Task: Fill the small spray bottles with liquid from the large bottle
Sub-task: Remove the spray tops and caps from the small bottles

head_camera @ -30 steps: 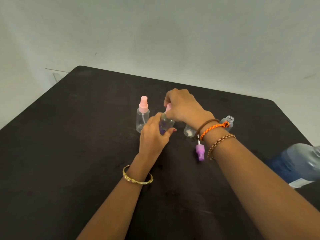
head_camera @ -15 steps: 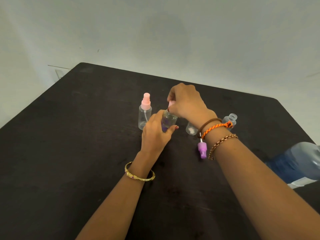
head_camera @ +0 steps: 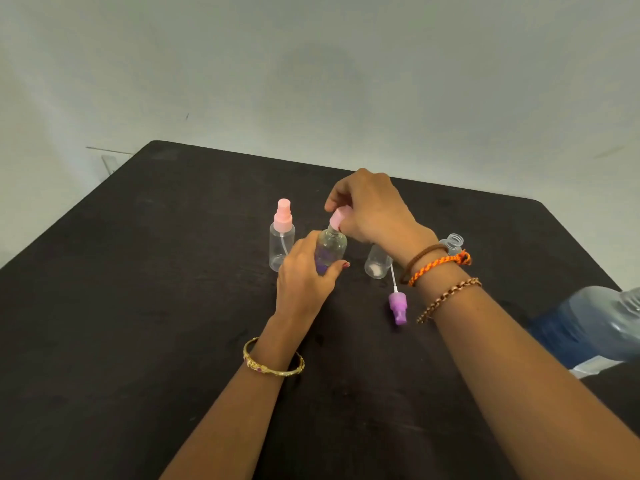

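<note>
Hands (head_camera: pixel 304 271) on clear, pink-capped bottle (head_camera: pixel 330 247)

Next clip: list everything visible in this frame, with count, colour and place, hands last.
Capped spray bottle: 1, clear with pink top, standing left of the hands.
Held spray bottle: 1, clear, centre, with pink spray top at its neck.
Open small bottles: 2, clear, one partly behind the right wrist, one beyond it.
Loose spray top: 1, purple, lying on the table.
Large bottle: 1, blue-tinted, right edge.
Table: 1, black.
Left hand: grips the held bottle; gold bangle.
Right hand: pinches the pink top; three wristbands.
</note>
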